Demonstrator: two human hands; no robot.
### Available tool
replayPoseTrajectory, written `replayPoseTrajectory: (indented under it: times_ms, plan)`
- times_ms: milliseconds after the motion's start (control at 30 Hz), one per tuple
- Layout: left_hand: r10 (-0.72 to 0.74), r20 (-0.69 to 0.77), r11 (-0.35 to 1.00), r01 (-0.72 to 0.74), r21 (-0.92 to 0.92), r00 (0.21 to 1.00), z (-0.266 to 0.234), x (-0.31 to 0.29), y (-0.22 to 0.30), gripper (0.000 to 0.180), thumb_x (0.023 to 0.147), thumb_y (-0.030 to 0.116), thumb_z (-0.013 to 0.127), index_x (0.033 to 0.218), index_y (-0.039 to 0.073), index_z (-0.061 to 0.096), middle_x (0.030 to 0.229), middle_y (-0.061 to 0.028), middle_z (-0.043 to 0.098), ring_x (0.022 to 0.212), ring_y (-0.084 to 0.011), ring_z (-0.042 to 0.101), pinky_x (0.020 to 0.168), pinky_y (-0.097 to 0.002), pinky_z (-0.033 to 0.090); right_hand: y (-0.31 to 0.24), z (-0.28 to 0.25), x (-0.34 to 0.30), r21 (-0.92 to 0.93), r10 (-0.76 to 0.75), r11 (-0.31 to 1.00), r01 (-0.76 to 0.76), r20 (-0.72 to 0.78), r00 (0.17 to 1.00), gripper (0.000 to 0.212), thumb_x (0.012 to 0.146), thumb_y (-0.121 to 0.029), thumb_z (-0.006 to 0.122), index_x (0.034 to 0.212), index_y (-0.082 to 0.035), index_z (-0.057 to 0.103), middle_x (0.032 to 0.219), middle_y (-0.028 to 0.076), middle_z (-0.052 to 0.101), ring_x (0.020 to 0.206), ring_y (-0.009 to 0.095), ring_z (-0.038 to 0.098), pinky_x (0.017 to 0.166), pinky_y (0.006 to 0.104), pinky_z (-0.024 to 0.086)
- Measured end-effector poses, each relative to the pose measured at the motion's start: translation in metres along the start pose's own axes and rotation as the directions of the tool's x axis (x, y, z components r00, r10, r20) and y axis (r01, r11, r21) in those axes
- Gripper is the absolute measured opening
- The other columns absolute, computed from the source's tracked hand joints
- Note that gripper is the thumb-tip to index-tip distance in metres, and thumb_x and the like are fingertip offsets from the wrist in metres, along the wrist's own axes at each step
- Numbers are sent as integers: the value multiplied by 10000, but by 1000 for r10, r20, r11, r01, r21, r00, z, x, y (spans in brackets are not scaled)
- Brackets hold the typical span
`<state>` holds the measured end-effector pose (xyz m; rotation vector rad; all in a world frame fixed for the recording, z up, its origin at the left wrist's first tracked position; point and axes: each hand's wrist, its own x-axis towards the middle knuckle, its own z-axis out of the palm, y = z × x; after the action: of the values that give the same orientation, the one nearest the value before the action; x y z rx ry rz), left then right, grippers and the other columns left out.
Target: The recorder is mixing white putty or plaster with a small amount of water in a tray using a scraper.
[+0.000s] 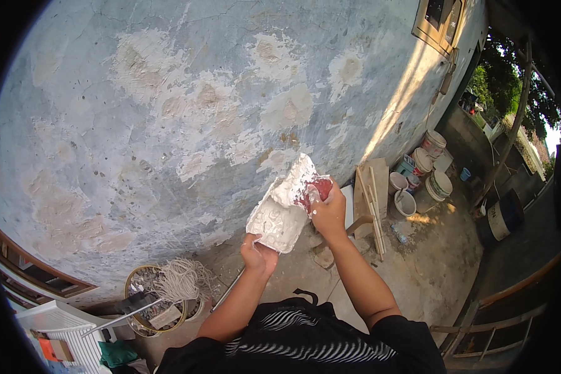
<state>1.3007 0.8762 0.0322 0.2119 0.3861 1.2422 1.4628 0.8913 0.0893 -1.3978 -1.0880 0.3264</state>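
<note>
My left hand (257,257) grips the near edge of a white, paste-smeared tray (274,225), thumb over its rim. Closed around a red scraper (321,188) is my right hand (328,212). White filler paste (298,181) coats much of the scraper, which lies over the far right edge of the tray. Lumpy white paste covers the tray floor as well. Beyond both hands stands a blue-grey wall (230,37) with many rough white and beige filler patches (215,100). The scraper's far edge is buried under paste.
Several buckets (439,185) stand along the wall at right, with wooden strips (374,212) and a board leaning nearer. A mop head of pale strings (182,280) rests on a rubble-filled tub (143,277) at lower left. A dark drum (505,215) is far right.
</note>
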Motion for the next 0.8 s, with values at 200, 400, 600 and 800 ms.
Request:
replayPoseTrajectory:
  times_ms: [200,400,600,800]
  plan:
    - [15,37,999,-13,-42,999,-4,-1,6,745,719,174,507,1426,-40,411,1461,-192,473,1368,-372,444,1164,-513,330,-11,-1,13,-197,-16,980,31,76,997,288,895,-105,694,1076,98,599,848,153,727,764,185,691,715,333,525]
    - [21,14,1000,-20,-18,1000,-6,-4,5,751,712,176,509,1425,-40,413,1459,-191,476,1366,-371,446,1160,-509,336,10,6,12,-278,18,960,5,79,997,364,889,-83,661,1201,81,570,920,208,719,846,290,718,759,371,527]
    - [51,5,998,-51,-40,999,-19,4,7,757,719,177,508,1436,-38,399,1475,-191,457,1386,-373,422,1172,-514,316,13,22,-4,-290,68,957,-34,108,992,510,872,-56,632,1323,129,480,999,238,713,953,346,709,845,390,530]
    - [100,-34,994,-101,-47,994,-15,6,9,726,723,192,492,1406,-48,439,1429,-194,509,1337,-366,479,1145,-497,355,14,25,-18,-286,118,955,-76,134,984,460,862,-57,640,1284,89,529,1030,247,706,978,359,700,851,401,526]
